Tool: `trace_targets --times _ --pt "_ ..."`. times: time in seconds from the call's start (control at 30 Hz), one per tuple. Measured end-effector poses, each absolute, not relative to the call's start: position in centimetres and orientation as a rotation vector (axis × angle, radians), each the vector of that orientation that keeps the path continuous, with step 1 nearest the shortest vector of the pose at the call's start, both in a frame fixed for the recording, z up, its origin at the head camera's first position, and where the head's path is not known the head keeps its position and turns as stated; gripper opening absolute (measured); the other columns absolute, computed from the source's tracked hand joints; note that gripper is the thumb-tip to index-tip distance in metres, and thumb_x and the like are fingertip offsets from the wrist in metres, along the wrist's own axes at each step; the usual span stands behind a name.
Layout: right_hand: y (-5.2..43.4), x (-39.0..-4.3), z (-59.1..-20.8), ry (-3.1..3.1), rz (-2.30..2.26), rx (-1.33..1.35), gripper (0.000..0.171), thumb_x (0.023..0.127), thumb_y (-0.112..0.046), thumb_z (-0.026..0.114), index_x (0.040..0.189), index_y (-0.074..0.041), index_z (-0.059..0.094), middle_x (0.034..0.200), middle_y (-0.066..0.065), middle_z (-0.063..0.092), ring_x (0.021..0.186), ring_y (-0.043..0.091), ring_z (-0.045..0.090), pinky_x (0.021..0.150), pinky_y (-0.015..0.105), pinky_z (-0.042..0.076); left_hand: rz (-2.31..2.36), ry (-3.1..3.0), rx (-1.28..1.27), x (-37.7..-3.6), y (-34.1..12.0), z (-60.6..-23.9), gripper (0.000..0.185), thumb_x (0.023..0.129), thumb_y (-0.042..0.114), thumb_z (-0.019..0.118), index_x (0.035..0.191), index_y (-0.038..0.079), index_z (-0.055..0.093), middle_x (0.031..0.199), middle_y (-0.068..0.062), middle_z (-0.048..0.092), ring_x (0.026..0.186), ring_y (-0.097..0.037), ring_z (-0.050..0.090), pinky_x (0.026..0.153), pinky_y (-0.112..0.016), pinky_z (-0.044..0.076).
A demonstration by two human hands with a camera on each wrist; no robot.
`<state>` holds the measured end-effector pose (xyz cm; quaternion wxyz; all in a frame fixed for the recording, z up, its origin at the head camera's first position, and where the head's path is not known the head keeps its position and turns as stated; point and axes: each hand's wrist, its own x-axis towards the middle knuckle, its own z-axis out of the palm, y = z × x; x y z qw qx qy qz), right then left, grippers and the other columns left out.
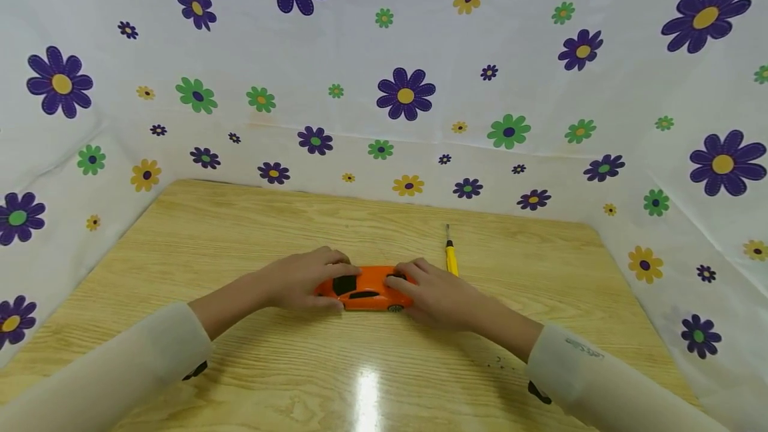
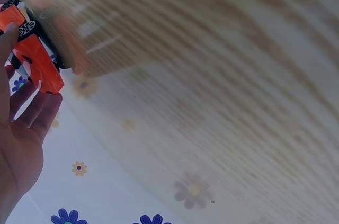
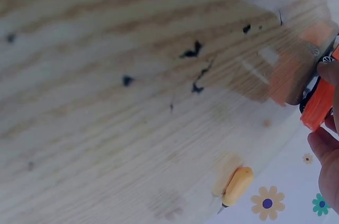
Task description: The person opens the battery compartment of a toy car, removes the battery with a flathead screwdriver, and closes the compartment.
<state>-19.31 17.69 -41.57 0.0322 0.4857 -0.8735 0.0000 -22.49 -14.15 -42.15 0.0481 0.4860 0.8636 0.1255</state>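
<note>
An orange toy car point(image 1: 373, 280) with dark windows lies crosswise on the wooden table, between the two hands. My left hand point(image 1: 305, 280) grips its left end, fingers over the top and thumb along the near side. At the other end, my right hand point(image 1: 441, 295) holds the car the same way. The left wrist view shows the car's wheels and side point(image 2: 39, 62) beside the left fingers. In the right wrist view the car point(image 3: 319, 102) is partly hidden by the right hand point(image 3: 329, 166).
Behind the right hand lies a screwdriver point(image 1: 451, 261) with a yellow handle, its tip pointing away. Small dark marks point(image 3: 196, 49) dot the wooden table point(image 1: 270, 365) near the right forearm. White flower-patterned cloth point(image 1: 336, 39) stands around the table's back and sides.
</note>
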Motion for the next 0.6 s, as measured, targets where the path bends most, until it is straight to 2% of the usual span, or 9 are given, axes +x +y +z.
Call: trace_targets --times 0.3,0.6 --pt "18.0 -17.7 -41.8 -2.544 -0.083 1.534 0.055 0.094 -0.033 0.077 0.142 -0.018 0.053 0.136 0.005 0.056 0.119 0.024 0.055 0.094 0.031 0.058 0.327 2.616 1.496 -21.2 -14.3 -41.6 0.064 0.098 0.051 0.066 0.152 0.02 0.052 0.143 -0.005 0.055 0.129 -0.024 0.052 0.104 -0.043 0.053" --pt "18.0 -16.8 -42.0 -2.358 -0.189 1.562 0.057 0.092 -0.037 0.08 0.138 -0.013 0.057 0.128 0.008 0.061 0.114 0.023 0.059 0.098 0.032 0.056 0.355 2.605 1.547 -20.6 -14.7 -41.5 0.057 0.099 0.045 0.068 0.147 0.016 0.056 0.143 -0.006 0.056 0.129 -0.023 0.052 0.106 -0.042 0.052"
